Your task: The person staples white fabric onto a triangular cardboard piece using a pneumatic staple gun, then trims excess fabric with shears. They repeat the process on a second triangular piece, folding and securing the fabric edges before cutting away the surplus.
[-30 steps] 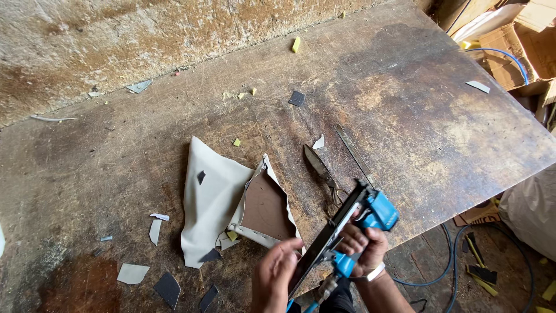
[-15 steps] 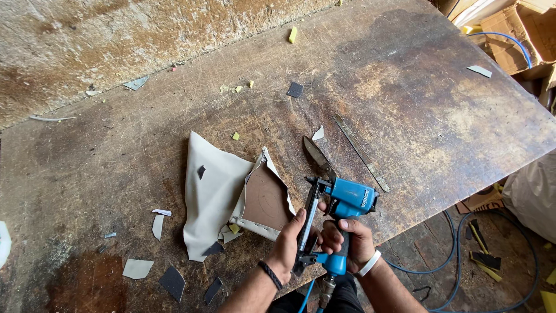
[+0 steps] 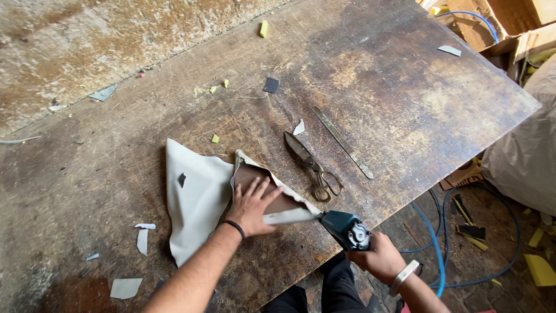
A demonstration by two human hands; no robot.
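My left hand [image 3: 252, 203] lies flat with fingers spread on a brown board [image 3: 255, 177] wrapped in pale grey fabric [image 3: 194, 200] on the worn wooden table [image 3: 376, 87]. My right hand [image 3: 379, 258] grips a blue pneumatic stapler [image 3: 346, 229] at the table's near edge, its nose pressed against the folded fabric edge [image 3: 289, 216] just right of my left hand. A blue air hose [image 3: 435, 243] runs down from the tool.
Large old scissors [image 3: 311, 164] and a long metal ruler [image 3: 341, 142] lie right of the board. Small fabric and foam scraps dot the table. Cardboard boxes [image 3: 492, 23] stand at the far right. A pale sack [image 3: 524, 150] and hoses lie on the floor at right.
The stapler has dropped from upright in both hands to lying low against the fabric edge. My left hand left the tool and now presses flat on the board.
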